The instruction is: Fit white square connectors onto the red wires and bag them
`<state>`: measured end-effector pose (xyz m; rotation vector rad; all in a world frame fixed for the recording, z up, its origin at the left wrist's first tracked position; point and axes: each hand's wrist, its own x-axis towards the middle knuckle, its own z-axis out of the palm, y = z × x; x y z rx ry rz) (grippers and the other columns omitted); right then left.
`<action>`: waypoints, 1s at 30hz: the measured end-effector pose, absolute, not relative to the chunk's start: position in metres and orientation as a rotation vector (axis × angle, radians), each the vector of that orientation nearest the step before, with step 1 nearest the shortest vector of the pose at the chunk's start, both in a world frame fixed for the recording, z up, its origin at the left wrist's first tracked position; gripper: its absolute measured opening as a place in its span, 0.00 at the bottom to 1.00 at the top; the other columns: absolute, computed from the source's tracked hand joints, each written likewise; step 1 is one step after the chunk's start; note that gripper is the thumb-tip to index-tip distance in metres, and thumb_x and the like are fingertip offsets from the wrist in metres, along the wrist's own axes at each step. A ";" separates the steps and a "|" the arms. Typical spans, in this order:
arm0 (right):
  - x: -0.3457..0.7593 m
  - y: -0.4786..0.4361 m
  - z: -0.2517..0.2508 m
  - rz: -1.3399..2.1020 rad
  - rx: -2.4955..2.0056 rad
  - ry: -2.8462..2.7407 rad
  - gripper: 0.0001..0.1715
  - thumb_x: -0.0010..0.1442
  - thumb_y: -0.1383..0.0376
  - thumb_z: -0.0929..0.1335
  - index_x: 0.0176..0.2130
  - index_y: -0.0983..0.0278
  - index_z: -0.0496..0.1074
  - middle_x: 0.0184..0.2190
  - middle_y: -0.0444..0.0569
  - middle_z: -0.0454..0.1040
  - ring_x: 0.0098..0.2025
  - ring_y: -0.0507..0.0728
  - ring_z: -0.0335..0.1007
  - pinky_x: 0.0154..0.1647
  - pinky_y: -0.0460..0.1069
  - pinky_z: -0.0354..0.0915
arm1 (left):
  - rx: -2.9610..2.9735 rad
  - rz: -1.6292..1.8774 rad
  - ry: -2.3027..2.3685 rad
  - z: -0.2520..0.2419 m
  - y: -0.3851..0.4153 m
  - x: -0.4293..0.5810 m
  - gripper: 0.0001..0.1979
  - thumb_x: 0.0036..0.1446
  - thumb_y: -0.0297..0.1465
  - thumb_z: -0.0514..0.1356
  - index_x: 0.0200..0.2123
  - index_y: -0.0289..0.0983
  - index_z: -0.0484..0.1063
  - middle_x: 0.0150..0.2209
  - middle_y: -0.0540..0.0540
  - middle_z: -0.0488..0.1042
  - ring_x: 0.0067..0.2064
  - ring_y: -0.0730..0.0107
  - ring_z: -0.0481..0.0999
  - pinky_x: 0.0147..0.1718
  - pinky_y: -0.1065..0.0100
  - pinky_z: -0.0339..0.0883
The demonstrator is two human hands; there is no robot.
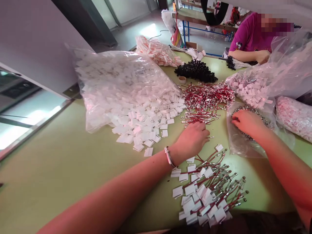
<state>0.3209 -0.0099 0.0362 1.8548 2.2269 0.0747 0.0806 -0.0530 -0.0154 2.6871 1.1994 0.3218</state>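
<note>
Left hand (192, 139), fingers bunched, rests on the near fringe of the red wire pile (207, 97) mid-surface (60, 169), right hand (246, 122) curls inside the clear bag (243, 146) by the right edge, pinch hidden for both, tagged wires (209, 191) heaped at the near edge, so the stocks seem fanned within easy reach.

Green table (56, 169) under white tabs (146, 126), red wires (207, 96).

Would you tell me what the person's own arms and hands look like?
Both forearms are bare, with no sleeves in view, and neither the left hand nor the right hand is gloved. A thin, pale bracelet circles the left wrist; the right wrist is bare.
</note>
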 end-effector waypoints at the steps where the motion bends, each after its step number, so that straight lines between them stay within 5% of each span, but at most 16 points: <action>1: 0.319 -0.012 0.030 0.120 1.885 2.213 0.11 0.60 0.62 0.65 0.36 0.62 0.76 0.38 0.52 0.76 0.37 0.58 0.70 0.30 0.50 0.57 | 2.696 0.298 1.212 -0.020 -0.053 0.085 0.08 0.62 0.30 0.56 0.35 0.34 0.74 0.35 0.42 0.72 0.39 0.60 0.70 0.39 0.60 0.65; 7: 0.315 -0.020 0.007 0.373 1.825 2.276 0.15 0.64 0.66 0.60 0.38 0.67 0.75 0.39 0.57 0.73 0.44 0.62 0.69 0.34 0.51 0.59 | 2.395 0.598 1.185 -0.015 -0.052 0.077 0.08 0.61 0.25 0.53 0.31 0.33 0.70 0.33 0.43 0.72 0.36 0.66 0.70 0.38 0.64 0.66; 12: 0.310 -0.022 0.019 0.292 2.077 2.368 0.12 0.61 0.65 0.62 0.34 0.65 0.73 0.37 0.55 0.74 0.37 0.60 0.70 0.31 0.50 0.57 | 1.756 0.948 1.306 0.007 -0.048 0.059 0.11 0.60 0.29 0.51 0.41 0.34 0.72 0.27 0.49 0.73 0.28 0.73 0.69 0.30 0.70 0.65; 18: 0.291 -0.040 0.024 -0.417 2.128 2.760 0.07 0.61 0.64 0.61 0.36 0.62 0.67 0.24 0.46 0.72 0.25 0.54 0.65 0.29 0.50 0.56 | 1.721 0.803 1.224 -0.001 -0.052 0.066 0.11 0.57 0.34 0.56 0.28 0.34 0.74 0.24 0.51 0.70 0.26 0.76 0.65 0.26 0.72 0.60; 26: 0.259 -0.061 0.008 -1.345 1.961 2.787 0.09 0.61 0.61 0.63 0.36 0.61 0.70 0.24 0.42 0.70 0.23 0.50 0.63 0.25 0.47 0.61 | 1.662 0.750 1.173 -0.003 -0.054 0.068 0.11 0.58 0.34 0.56 0.29 0.34 0.75 0.23 0.51 0.70 0.25 0.77 0.65 0.26 0.73 0.60; 30: 0.254 -0.067 0.007 -1.488 2.093 2.695 0.11 0.60 0.59 0.63 0.35 0.62 0.70 0.24 0.41 0.69 0.19 0.49 0.60 0.21 0.46 0.59 | 1.627 0.763 1.152 -0.002 -0.053 0.065 0.12 0.58 0.34 0.56 0.27 0.34 0.74 0.22 0.52 0.70 0.25 0.78 0.63 0.26 0.72 0.59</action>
